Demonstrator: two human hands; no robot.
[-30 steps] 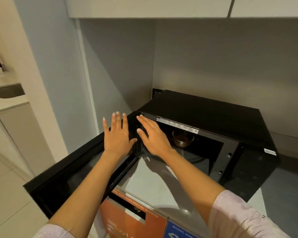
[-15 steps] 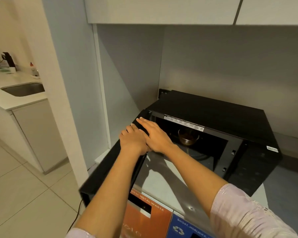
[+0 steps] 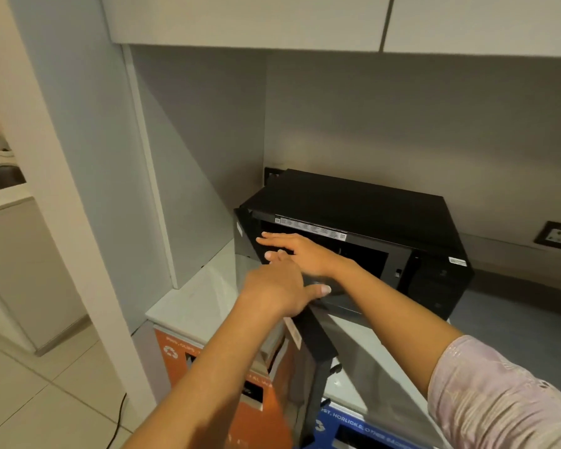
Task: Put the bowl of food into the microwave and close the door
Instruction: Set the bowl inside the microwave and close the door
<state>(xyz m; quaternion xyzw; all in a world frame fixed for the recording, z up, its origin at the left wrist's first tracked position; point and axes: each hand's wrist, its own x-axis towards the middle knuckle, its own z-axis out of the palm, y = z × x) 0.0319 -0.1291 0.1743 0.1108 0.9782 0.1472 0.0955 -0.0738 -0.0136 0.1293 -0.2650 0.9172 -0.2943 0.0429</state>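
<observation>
Black microwave (image 3: 363,202) is sitting on the pale counter (image 3: 195,303), its door (image 3: 314,338) standing partly open. Left hand (image 3: 276,286) and right hand (image 3: 302,254) are lying flat on the door, fingers loose, grasping nothing. Whether the bowl is inside I cannot tell, hidden.

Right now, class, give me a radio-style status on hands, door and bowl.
Left hand and right hand flat on microwave door. Door partly open. Bowl not visible; nothing seen blocking.

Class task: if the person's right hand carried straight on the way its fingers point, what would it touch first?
Probably the microwave door: the right hand points left toward its hinge side, near the left hand. Depth is unclear.
</observation>
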